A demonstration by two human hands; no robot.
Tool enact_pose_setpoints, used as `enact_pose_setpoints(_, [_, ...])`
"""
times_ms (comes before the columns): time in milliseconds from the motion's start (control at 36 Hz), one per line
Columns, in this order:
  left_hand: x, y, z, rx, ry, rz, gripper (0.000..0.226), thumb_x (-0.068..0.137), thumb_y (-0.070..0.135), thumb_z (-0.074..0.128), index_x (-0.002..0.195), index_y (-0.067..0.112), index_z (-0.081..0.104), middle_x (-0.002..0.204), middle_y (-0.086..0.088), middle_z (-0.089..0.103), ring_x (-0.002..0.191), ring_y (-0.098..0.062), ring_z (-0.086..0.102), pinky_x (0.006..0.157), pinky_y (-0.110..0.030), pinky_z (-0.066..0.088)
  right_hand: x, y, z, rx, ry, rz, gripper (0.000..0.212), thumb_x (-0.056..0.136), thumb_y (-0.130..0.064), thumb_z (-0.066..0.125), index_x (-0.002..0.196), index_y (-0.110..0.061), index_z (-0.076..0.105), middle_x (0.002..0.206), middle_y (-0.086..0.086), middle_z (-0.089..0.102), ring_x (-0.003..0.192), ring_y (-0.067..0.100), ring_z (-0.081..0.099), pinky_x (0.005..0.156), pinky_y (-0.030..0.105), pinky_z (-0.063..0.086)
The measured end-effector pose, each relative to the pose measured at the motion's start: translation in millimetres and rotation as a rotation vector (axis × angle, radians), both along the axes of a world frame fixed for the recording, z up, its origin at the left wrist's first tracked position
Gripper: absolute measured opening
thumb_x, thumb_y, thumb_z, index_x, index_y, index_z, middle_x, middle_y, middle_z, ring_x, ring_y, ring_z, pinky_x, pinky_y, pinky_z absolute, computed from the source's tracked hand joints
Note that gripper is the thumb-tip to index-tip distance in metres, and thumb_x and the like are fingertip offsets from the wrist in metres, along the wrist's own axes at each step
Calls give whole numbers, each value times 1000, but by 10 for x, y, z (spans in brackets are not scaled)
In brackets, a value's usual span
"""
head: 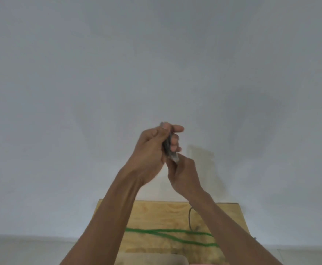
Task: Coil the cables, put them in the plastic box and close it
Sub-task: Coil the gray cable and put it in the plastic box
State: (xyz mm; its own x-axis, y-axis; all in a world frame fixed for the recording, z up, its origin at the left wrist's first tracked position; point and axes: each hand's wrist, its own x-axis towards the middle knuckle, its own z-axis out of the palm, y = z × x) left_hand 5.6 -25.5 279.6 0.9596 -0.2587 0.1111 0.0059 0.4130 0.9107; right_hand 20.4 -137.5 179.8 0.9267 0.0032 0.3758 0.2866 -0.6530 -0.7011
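Two bare hands are raised high in front of a plain pale wall (80, 73), well above the wooden table (156, 213). On the left, the left hand (150, 150) has its fingers curled shut around a bundle of grey cable (168, 146), its thumb pressed along the top of the coil. Just to the right and a little lower, the right hand (183, 175) touches the bundle's lower end, fingers pinched around the grey strand there. Further right and down, a length of the same grey cable shows beside the right forearm, down to the tabletop. A green cable (167, 231) lies loose across the table in two long runs, from left to right. At the bottom edge, a pale rounded shape (156, 260) shows, too cropped to identify.
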Motion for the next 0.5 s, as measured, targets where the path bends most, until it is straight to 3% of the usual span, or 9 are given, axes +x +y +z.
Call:
enact_pose_setpoints(83, [156,123,-76,95,-52,121,38,107,25,40,110,-3,66,70,-2,55,65,-14,53,78,-29,54,-219,103,23,140,-37,70,36,103,-37,47,86,-13,67,55,1,49,47,11,37,49,38,39])
enact_pose_setpoints(194, [213,190,-227,335,-155,236,35,106,27,45,115,2,67,73,1,59,70,-14,56,84,-37,56,-325,192,121,151,-24,110,28,101,-30,54,92,-10,72,54,4,54,48,15,39,52,35,40])
enact_pose_setpoints(278, [245,279,-285,554,-260,286,34,105,30,46,110,6,69,75,2,62,72,-16,58,78,-42,54,-354,102,250,106,-7,146,24,98,-28,58,83,-15,72,48,-7,48,47,12,43,50,27,36])
enact_pose_setpoints(361, [226,359,-298,660,-279,217,35,106,30,44,105,7,69,74,-3,59,68,-14,55,67,-29,47,-321,-68,507,31,-23,184,25,92,-32,67,75,-14,70,46,-7,40,47,12,40,49,22,31])
enact_pose_setpoints(417, [167,356,-307,661,-278,110,46,108,31,37,95,-1,67,73,-3,55,64,-11,51,65,-25,44,-252,-198,732,4,-19,250,19,87,-35,73,77,-19,74,48,-8,48,47,9,43,49,16,33])
enact_pose_setpoints(500, [70,279,-334,638,-226,-17,64,107,49,25,83,6,66,71,-6,55,67,-18,51,71,-38,43,-106,-351,1036,17,-18,335,17,80,-35,79,76,-20,75,65,-4,70,58,11,62,59,24,50])
